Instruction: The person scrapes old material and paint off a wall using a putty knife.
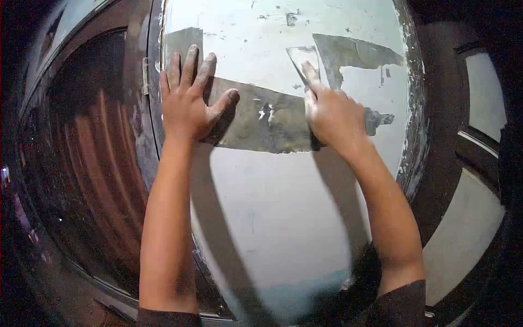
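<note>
My left hand [189,108] lies flat on a wall panel [272,196], its fingers spread and dusted with white. In my right hand [339,115] is a putty knife [298,53], with a finger and the thumb pressed along its whitish blade. The blade rests against or very close to the white surface. Between the hands runs a bare grey-brown patch [253,122] with ragged lower edges. Another grey patch [348,50] shows at the upper right. The knife's handle is hidden inside my right hand.
A dark wooden frame with a brownish, curtain-like pane [101,158] stands on the left, with a metal hinge [145,76] beside the panel. A panelled door [466,234] with pale insets is at the right. My arms cast shadows on the panel.
</note>
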`<state>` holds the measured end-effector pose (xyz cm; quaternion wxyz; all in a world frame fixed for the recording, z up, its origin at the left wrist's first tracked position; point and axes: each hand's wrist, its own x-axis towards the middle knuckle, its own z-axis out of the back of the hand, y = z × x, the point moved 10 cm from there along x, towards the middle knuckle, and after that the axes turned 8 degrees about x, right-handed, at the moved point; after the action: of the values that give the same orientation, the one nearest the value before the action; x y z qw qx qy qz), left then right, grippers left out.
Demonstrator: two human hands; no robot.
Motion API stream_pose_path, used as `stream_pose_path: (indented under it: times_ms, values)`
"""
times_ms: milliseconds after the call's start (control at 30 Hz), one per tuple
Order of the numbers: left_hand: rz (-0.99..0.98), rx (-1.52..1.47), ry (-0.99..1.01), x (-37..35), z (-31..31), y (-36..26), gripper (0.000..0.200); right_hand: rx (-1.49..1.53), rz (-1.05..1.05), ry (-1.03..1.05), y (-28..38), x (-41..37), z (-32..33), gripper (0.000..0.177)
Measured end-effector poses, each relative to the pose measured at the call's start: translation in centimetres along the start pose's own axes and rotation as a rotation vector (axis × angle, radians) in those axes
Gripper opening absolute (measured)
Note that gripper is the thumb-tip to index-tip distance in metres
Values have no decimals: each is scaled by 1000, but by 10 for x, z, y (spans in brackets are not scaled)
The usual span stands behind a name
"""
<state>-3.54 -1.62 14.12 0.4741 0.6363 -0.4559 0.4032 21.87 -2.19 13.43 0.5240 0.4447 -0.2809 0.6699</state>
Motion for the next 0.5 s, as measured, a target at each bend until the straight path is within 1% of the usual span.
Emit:
stream_pose_path:
  times_ms: [67,100,133,200,267,300,333,433,500]
  values:
    - [4,-16,-7,0,3,-1,82,-3,-45,102,-9,-15,-11,51]
    - [9,-9,-2,0,2,-1,82,21,-42,57,-6,-16,-2,52]
    - [13,0,2,1,2,-1,82,15,3,11,-4,-9,1,53]
    - [11,-15,8,2,2,1,82,79,-12,3,1,14,6,48]
    - [3,-41,-9,1,3,1,81,64,3,-25,2,37,6,41]
    - [-3,-7,-27,1,4,0,80,122,-37,-17,6,30,11,36]
    - [4,-1,-9,0,3,1,80,150,-11,-40,6,25,6,36]
    - [16,-18,5,0,1,2,81,89,-13,-16,10,-7,-3,40]
    - [21,-41,-9,0,5,1,81,73,-58,35,7,-19,-7,44]
